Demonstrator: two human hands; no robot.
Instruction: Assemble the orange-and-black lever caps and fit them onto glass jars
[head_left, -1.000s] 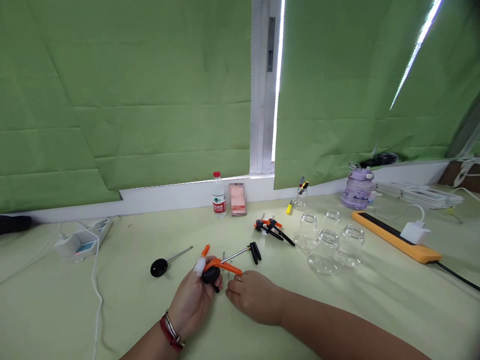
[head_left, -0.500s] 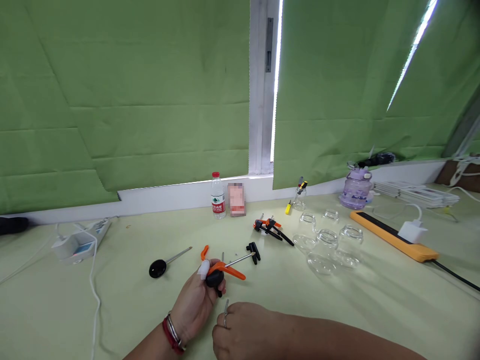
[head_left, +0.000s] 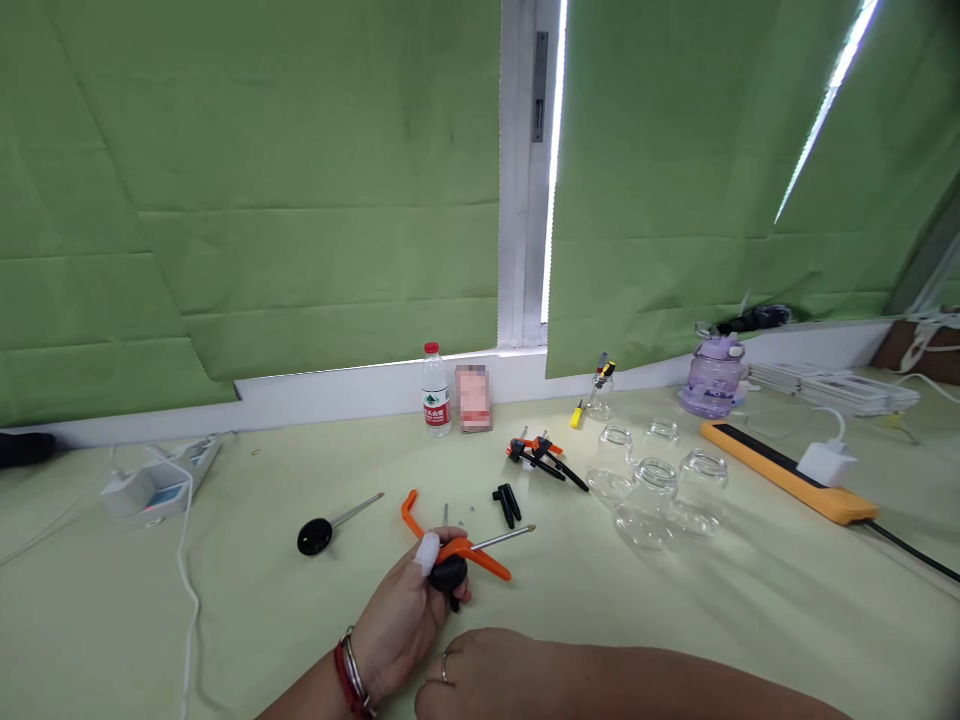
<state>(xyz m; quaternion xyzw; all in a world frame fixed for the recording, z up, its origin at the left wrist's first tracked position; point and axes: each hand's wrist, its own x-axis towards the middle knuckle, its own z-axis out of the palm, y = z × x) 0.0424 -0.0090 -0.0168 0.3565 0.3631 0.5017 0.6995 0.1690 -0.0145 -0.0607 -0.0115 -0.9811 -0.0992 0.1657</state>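
My left hand (head_left: 409, 625), with a white wrap on one digit, is closed around an orange curved piece (head_left: 484, 558) joined or pressed to a black rounded part (head_left: 449, 573). From it a slim metal rod (head_left: 510, 537) points right. Below and to the right, my right hand (head_left: 480, 675) is curled, palm down; whatever its fingers hold is hidden. Beyond the left hand lie another orange curved piece (head_left: 409, 512), a short metal pin (head_left: 446, 514) and two small black parts (head_left: 507, 506). Further left rests a black round-ended tool with a metal shaft (head_left: 315, 537).
Orange-and-black clamp-like pieces (head_left: 547, 460) lie mid-table. Several clear glass jars (head_left: 651, 505) stand to the right, beside an orange power strip (head_left: 787, 475). A water bottle (head_left: 436, 392) stands at the back. A white cable (head_left: 187, 590) runs down the left side.
My left hand has moved slightly right and down with the orange and black piece, uncovering more of the loose orange piece. My right hand has dropped lower; the pin at its fingers is out of sight.
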